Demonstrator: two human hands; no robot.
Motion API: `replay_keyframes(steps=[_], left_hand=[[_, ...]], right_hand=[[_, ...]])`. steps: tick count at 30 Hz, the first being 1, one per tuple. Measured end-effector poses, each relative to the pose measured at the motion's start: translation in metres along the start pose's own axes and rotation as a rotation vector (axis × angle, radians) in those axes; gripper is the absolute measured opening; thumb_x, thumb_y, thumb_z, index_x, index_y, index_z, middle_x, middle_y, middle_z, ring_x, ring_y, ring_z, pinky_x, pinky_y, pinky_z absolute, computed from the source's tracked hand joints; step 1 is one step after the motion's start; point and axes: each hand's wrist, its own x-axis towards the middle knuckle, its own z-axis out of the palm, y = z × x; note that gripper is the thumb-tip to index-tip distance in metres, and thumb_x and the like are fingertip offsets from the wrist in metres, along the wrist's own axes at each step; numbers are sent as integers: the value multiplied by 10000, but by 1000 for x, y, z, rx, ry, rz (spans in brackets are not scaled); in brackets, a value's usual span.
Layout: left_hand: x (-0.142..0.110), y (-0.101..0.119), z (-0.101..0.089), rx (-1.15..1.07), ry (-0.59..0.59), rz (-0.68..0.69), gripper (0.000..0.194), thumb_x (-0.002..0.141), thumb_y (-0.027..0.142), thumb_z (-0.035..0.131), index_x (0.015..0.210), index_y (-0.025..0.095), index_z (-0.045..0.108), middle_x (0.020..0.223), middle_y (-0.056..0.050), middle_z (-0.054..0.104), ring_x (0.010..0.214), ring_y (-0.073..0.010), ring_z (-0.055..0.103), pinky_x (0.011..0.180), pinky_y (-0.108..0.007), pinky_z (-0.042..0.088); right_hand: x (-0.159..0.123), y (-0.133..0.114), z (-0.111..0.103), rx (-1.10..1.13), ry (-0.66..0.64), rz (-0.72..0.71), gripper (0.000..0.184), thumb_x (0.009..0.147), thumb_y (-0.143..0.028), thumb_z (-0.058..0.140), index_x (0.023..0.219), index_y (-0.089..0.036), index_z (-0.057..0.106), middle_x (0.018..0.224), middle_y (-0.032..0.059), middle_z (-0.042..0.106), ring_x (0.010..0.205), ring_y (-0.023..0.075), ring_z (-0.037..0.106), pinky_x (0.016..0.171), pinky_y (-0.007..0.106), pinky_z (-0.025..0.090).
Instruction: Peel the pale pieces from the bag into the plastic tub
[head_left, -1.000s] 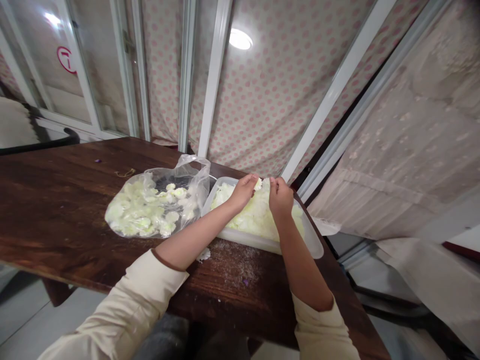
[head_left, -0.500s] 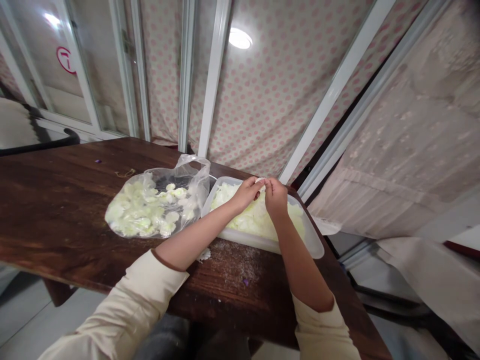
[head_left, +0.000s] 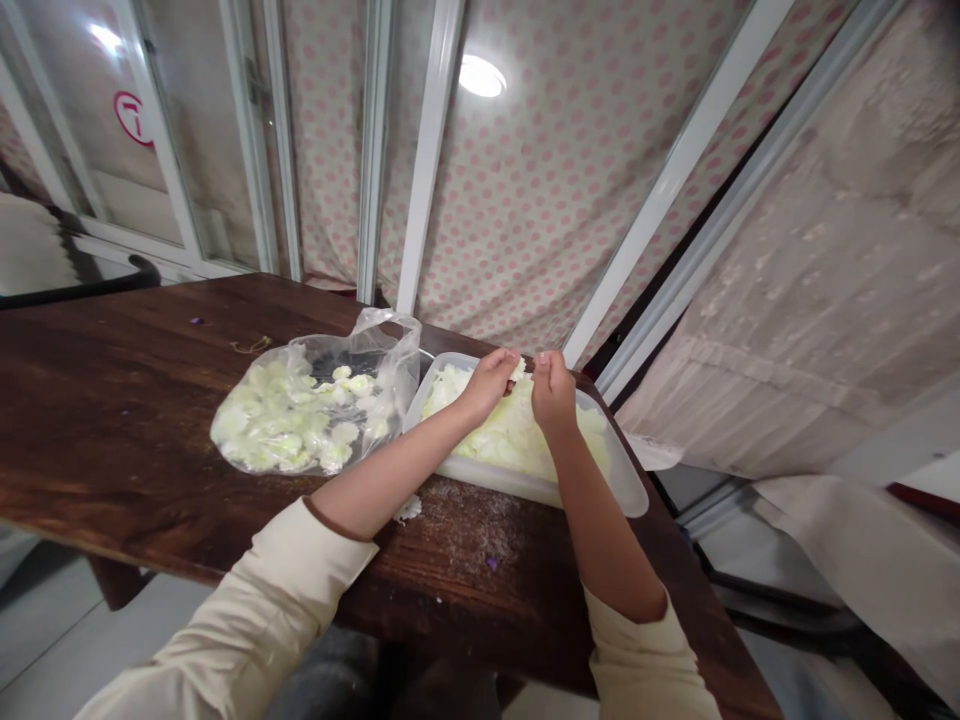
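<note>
Above the desk (head_left: pixel 135 390), left hand (head_left: pixel 491 384) pinches a pale piece (head_left: pixel 519 369); right hand (head_left: pixel 553 396) is closed, contents unclear; slack pinching could drop it.

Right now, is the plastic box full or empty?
Not empty: pale yellowish pieces fill much of the plastic box. The right arm hides some, so I can't tell how full.

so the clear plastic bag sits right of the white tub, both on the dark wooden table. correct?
Wrong side: the clear plastic bag is left of the white tub in the head view. Both are on the dark wooden table, as you say.
</note>
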Motion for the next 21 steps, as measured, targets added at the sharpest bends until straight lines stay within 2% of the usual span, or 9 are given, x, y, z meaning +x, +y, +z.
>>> replay_keyframes(steps=[3, 5, 11, 16, 21], left_hand=[[-1, 1, 1, 15, 4, -13, 237, 799, 320, 484, 644, 153, 417, 534, 60, 357, 418, -20, 347, 434, -157, 276], [-1, 2, 2, 23, 8, -33, 222, 809, 311, 470, 657, 155, 425, 522, 61, 358, 410, -24, 348, 425, -160, 262], [0, 0, 2, 82, -43, -36, 229, 803, 277, 482, 624, 152, 417, 475, 62, 353, 409, -30, 340, 430, -165, 258], [0, -2, 1, 58, -36, -15, 298, 768, 329, 536, 584, 155, 379, 477, 69, 336, 407, -27, 343, 437, -170, 268], [1, -2, 0, 38, -12, 16, 290, 788, 340, 503, 604, 160, 370, 505, 69, 332, 418, -29, 354, 428, -167, 276]], right_hand=[[1, -1, 4, 164, -105, -10, 286, 844, -426, 356, 716, -188, 450, 634, -23, 457, 600, 104, 429, 603, 230, 356], [1, -1, 5, 189, -113, -16, 272, 834, -408, 385, 684, -187, 439, 613, -33, 433, 589, 97, 413, 592, 224, 348], [0, -1, 2, -17, -41, -65, 297, 861, -347, 333, 632, -187, 435, 583, -21, 442, 579, 112, 407, 577, 238, 316], [-1, -2, -1, -180, 41, -15, 325, 867, -354, 323, 607, -191, 429, 550, -18, 425, 541, 117, 381, 559, 246, 292], [2, 5, -3, -137, 59, -11, 304, 873, -359, 302, 712, -183, 490, 602, -3, 482, 587, 126, 425, 591, 249, 323]])
